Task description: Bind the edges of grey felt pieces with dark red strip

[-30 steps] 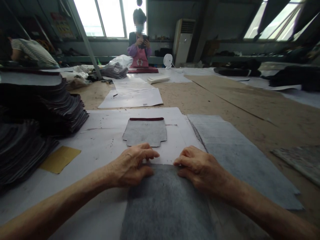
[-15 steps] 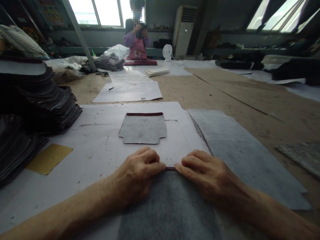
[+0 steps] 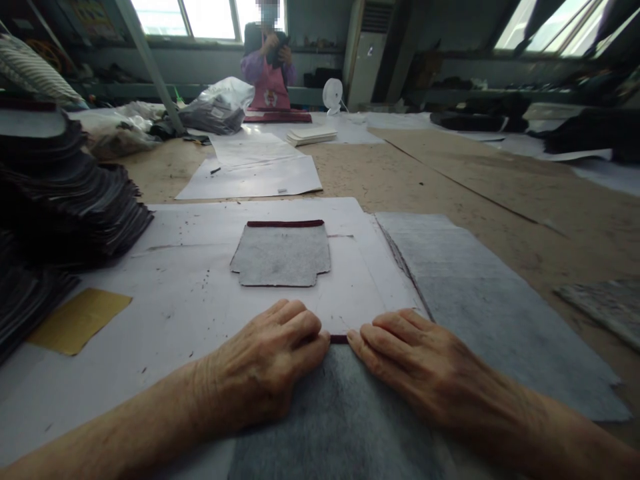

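A grey backed sheet [image 3: 333, 420], fabric or leather-like, lies in front of me with a narrow dark red strip [image 3: 339, 339] folded over along its far edge. My left hand [image 3: 273, 363] is closed with curled fingers, its thumb and forefinger pressing that edge. Just across a short gap, my right hand [image 3: 425, 370] bears on the same edge, fingers together and straighter than the left's, thumb tip at the strip. The undersides of both hands are hidden. Beyond them is a smaller grey cut piece [image 3: 283, 253] with notched lower corners and a dark red top edge.
White paper [image 3: 175, 287] lies under the work. Dark stacked pieces [image 3: 95, 207] rise at left near a tan card [image 3: 80, 320]. More grey sheets [image 3: 480, 300] lie at right. Across the table a person in a pink apron [image 3: 270, 90] stands near plastic bags [image 3: 220, 103] and a white roll [image 3: 333, 95].
My right hand's fingers have straightened and flattened along the edge. The dark red strip between my thumbs shows wider and flatter. The whole view has shifted slightly.
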The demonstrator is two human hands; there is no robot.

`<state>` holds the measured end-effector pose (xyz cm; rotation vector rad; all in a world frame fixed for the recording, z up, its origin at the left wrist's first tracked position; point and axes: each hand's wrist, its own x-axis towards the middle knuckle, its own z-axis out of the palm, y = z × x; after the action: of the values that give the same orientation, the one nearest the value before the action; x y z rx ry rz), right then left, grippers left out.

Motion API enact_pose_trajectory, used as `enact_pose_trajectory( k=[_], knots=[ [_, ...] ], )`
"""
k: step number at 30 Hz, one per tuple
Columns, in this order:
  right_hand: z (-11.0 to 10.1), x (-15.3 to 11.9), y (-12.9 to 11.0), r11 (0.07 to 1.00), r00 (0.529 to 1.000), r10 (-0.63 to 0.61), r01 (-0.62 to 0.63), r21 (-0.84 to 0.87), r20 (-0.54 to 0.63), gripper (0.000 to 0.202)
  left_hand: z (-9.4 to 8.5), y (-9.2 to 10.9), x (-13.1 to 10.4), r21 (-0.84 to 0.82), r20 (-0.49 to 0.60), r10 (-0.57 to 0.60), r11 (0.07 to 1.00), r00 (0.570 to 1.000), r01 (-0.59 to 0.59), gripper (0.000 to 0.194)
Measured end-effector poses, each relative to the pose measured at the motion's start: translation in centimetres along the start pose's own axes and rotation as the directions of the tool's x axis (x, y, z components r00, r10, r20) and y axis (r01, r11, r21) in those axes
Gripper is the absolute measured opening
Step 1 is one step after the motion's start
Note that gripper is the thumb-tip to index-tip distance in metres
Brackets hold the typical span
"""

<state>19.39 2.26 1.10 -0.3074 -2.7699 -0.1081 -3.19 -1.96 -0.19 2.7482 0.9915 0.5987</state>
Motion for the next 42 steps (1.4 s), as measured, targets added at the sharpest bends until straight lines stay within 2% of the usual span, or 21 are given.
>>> enact_pose_trajectory(
  k=[7,13,21,27,32,38,40,42],
  knots=[
    [-0.4,-0.4,0.5,0.999,1.000,0.004,-0.005,0.042,0.031,0.029,0.1,0.1,0.0,-0.046,-0.021,-0.008,0.999,1.000,0.007,0.029],
    [-1.1,-1.5,0.5,0.992,0.995,0.092,-0.095,0.078,0.048,0.028,0.2,0.1,-0.1,-0.072,-0.040,-0.011,0.997,0.999,0.008,0.031],
    [-1.0,-2.1,0.7,0.985,0.991,0.122,-0.127,0.121,0.050,0.026,0.3,0.2,-0.4,-0.075,-0.021,-0.021,0.997,1.000,0.020,0.035],
    [-0.5,-2.4,0.5,0.969,0.979,0.200,-0.192,0.152,-0.037,0.025,0.1,0.3,-0.2,-0.040,-0.048,-0.003,0.999,0.999,0.001,0.037],
    [-0.4,-2.3,0.3,0.981,0.984,0.173,-0.170,0.091,-0.032,0.026,0.1,0.3,-0.2,-0.026,-0.054,0.005,1.000,0.999,-0.006,0.035],
    [-0.5,-2.8,-0.1,0.975,0.983,0.184,-0.183,0.127,0.006,0.027,0.0,0.3,0.0,0.004,-0.027,0.015,1.000,1.000,-0.015,0.029],
    [-0.4,-2.9,0.0,0.960,0.973,0.230,-0.224,0.169,-0.011,0.027,0.0,0.3,0.0,0.017,-0.003,0.024,1.000,1.000,-0.024,0.028],
    [-0.4,-2.9,0.2,0.901,0.933,0.360,-0.342,0.267,-0.020,0.027,0.0,0.3,0.0,0.030,0.009,0.037,0.999,0.999,-0.037,0.029]
  ],
)
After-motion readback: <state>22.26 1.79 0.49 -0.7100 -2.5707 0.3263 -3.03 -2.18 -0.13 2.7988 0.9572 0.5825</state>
